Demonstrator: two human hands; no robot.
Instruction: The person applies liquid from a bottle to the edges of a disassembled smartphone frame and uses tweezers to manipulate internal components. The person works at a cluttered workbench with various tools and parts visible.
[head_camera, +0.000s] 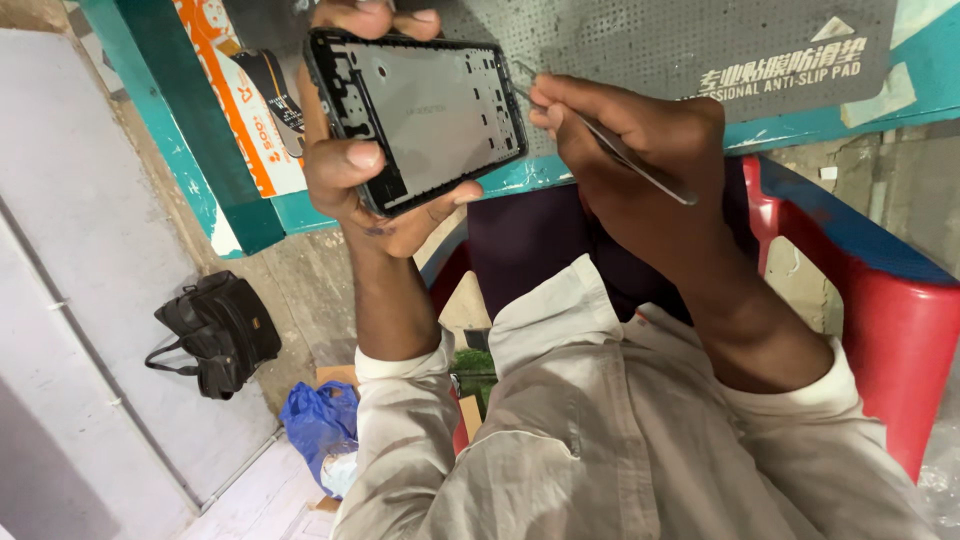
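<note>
My left hand (362, 190) grips an opened phone frame (425, 110), black-edged with a bare grey metal plate inside, held tilted above the table edge. Its thumb lies on the frame's lower left edge and the fingertips wrap round the top. My right hand (640, 150) holds thin metal tweezers (640, 165). Their tip points at the frame's right edge, and I cannot tell whether it touches. Both wrists come out of pale beige sleeves.
A grey perforated anti-slip mat (700, 40) lies on the teal table (850, 100). A red plastic chair (900, 320) is under me. On the floor sit a black bag (215, 335) and a blue plastic bag (320, 420). An orange-and-white box (250, 110) stands at the table's left.
</note>
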